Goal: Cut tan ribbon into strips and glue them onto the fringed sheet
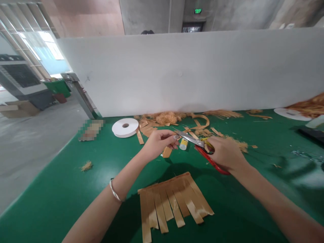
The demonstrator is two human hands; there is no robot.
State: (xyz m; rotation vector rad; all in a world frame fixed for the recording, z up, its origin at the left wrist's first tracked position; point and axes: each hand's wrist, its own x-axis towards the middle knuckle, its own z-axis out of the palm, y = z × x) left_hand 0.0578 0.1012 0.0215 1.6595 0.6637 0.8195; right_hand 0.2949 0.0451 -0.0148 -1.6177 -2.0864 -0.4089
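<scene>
R hand (pixel 226 153) grips red-handled scissors (pixel 194 141). L hand (pixel 158 143) pinches a tan strip (pixel 167 152) just left of the scissors' tips. Cut fringe (pixel 174 202) lies on the tabletop (pixel 76 175), nearer the person than the scissors. Risk: L fingertips v. close to blades, so a nick seems possible.

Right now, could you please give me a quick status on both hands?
Left hand pinching short tan strip. Right hand holding red-handled steel scissors, blades toward left hand. Small white bottle behind blades.
</scene>
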